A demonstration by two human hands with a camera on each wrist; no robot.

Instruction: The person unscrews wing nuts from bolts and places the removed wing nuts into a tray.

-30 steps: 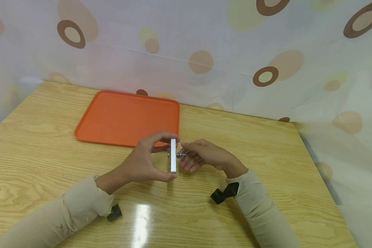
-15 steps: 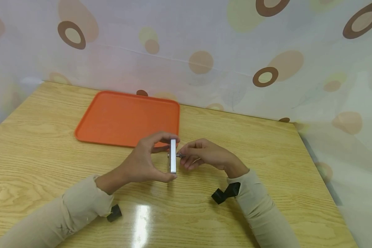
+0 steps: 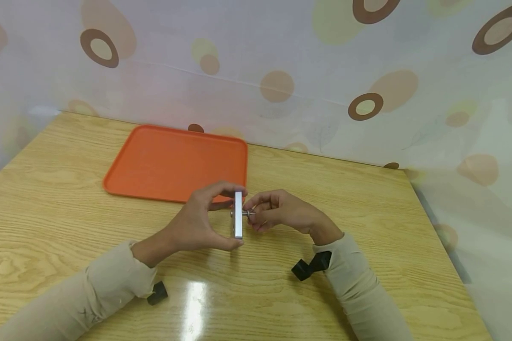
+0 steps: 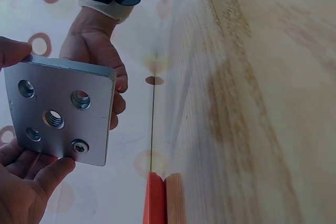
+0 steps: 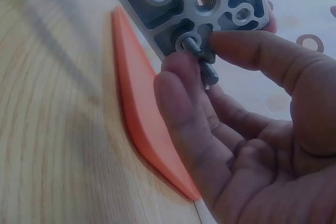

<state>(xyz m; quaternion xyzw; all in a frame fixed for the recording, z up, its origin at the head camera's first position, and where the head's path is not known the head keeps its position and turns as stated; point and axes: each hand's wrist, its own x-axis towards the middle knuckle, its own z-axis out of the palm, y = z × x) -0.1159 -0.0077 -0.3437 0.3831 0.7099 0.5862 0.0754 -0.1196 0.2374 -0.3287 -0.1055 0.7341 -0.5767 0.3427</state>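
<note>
My left hand grips a square metal plate by two opposite edges, holding it on edge above the table. The left wrist view shows the plate's flat face with several holes; a socket-head bolt fills one corner hole. On the ribbed back, seen in the right wrist view, the threaded shank sticks out. A small metal nut sits partway along it. My right hand pinches this nut between thumb and fingertips, which partly hide it.
An orange tray lies on the wooden table, behind and left of my hands. A patterned cloth hangs behind the table. Each wrist carries a black camera mount, the right one standing out from the sleeve.
The right thumb and fingers have shifted around the nut, from spread apart to closed on it and then to a different finger position. The left hand and plate stay put.
</note>
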